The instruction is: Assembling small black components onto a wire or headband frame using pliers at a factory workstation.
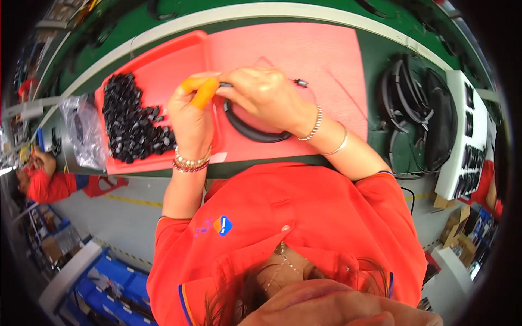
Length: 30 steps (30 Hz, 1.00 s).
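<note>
clearly nearer the right hand (262, 93), a black band (255, 132) curves ten-to-four at its six o'clock; both it and the left hand (191, 103) pinch a dark piece (225, 85).

A left hand (190, 120) with orange finger covers (204, 93) met the right hand (266, 96) at a small dark piece (225, 85), near a curved black band (255, 132) and red plastic tray (168, 57) of black parts (124, 119).

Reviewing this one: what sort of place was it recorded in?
Probably a factory assembly workshop. A red tray holds many small black parts, another person in red sits off to the left, and blue bins show at lower left.
</note>
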Tool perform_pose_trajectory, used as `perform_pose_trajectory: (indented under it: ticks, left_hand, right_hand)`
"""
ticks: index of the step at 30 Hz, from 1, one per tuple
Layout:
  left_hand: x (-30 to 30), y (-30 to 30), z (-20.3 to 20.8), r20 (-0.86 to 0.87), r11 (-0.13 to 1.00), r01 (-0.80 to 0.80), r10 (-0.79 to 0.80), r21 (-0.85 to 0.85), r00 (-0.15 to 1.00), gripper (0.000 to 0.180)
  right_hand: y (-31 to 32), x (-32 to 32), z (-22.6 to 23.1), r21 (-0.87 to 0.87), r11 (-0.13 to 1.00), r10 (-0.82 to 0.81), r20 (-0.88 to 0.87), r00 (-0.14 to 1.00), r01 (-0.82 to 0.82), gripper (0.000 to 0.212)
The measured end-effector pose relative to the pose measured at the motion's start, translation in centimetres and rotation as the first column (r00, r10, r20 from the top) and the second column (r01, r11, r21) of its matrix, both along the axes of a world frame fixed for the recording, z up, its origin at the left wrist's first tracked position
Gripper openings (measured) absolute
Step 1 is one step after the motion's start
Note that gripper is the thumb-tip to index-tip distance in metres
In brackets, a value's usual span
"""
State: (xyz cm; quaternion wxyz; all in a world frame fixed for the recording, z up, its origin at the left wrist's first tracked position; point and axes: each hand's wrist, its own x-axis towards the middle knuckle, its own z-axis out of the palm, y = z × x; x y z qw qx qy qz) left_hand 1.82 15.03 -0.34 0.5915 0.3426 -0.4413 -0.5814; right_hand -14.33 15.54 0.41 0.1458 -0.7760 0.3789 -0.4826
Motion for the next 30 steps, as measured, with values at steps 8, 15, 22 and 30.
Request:
perform_pose_trajectory:
  ticks: [8,15,22,30]
  left_hand:
    - [-4.6,-10.7,1.5,0.732,0.936,0.233,0.035,-0.262,0.680,0.017]
    - [-29.9,-19.5,0.5,0.838,0.395,0.747,0.360,-0.534,0.409,0.045]
    - [-37.2,-22.1,-0.2,0.896,0.423,0.849,0.426,-0.318,0.124,0.015]
    - [-14.5,-20.2,8.2,0.826,0.474,0.688,0.434,-0.549,0.360,0.029]
  right_hand:
    - [0.7,-5.1,-0.1,-0.055,0.870,-0.488,-0.234,0.841,0.489,0.044]
    - [8.6,-4.7,-1.3,0.284,0.959,0.090,-0.368,0.925,0.020,0.033]
    - [8.0,-6.6,-0.7,0.154,0.987,0.127,-0.504,0.854,-0.056,0.011]
    - [-3.2,-20.3,4.5,-0.460,0.795,-0.605,-0.638,0.475,0.395,0.015]
